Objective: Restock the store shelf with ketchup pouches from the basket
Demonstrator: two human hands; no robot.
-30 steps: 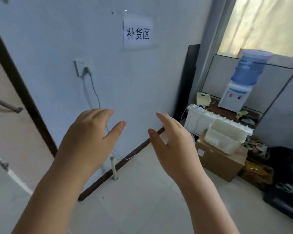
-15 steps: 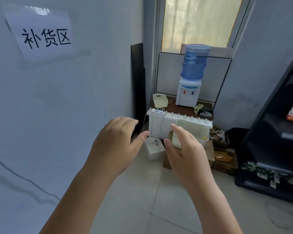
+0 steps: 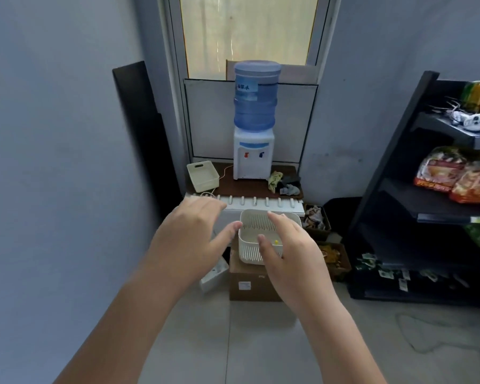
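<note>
White slotted basket (image 3: 257,239) sits upright on cardboard box (image 3: 251,284).

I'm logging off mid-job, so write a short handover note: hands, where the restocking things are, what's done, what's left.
Left hand and right hand: both open, empty, raised in front of the white basket.
Basket sits on a cardboard box below the water dispenser; a small yellow item shows inside, contents otherwise unclear.
Black shelf stands to the right, some packets already on it.
Done: nothing picked up.
Left: take the basket, carry it over, place the pouches.
</note>
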